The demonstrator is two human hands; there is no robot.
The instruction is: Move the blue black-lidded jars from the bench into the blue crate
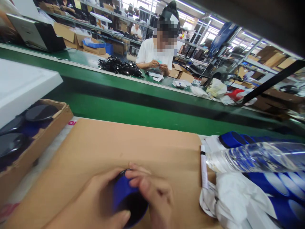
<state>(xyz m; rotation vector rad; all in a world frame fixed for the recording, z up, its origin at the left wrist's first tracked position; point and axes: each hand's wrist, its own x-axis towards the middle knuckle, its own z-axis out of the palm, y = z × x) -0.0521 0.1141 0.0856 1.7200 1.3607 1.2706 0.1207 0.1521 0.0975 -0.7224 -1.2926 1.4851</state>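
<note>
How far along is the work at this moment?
Done: cannot tell; no finished pile is clearly visible. In hand: the left hand and right hand grip one blue and black round piece over the cardboard sheet. Left: similar dark round pieces sit in the box.

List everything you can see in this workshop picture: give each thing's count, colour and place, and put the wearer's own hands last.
cardboard sheet: one, brown, on the near bench under the hands
cardboard box: one, brown, left, holding dark round parts
white slab: one, white, above the box at far left
plastic bottle: one, clear, lying on its side at right
marker pen: one, white, at the sheet's right edge
conveyor belt: one, green, across the middle
black cable pile: one, black, on the far bench
co-worker: one, white shirt, seated beyond the belt
blue-and-black part: one, held in both hands
left hand: one, bottom centre, cupping the part
right hand: one, bottom centre, gripping the part
</note>
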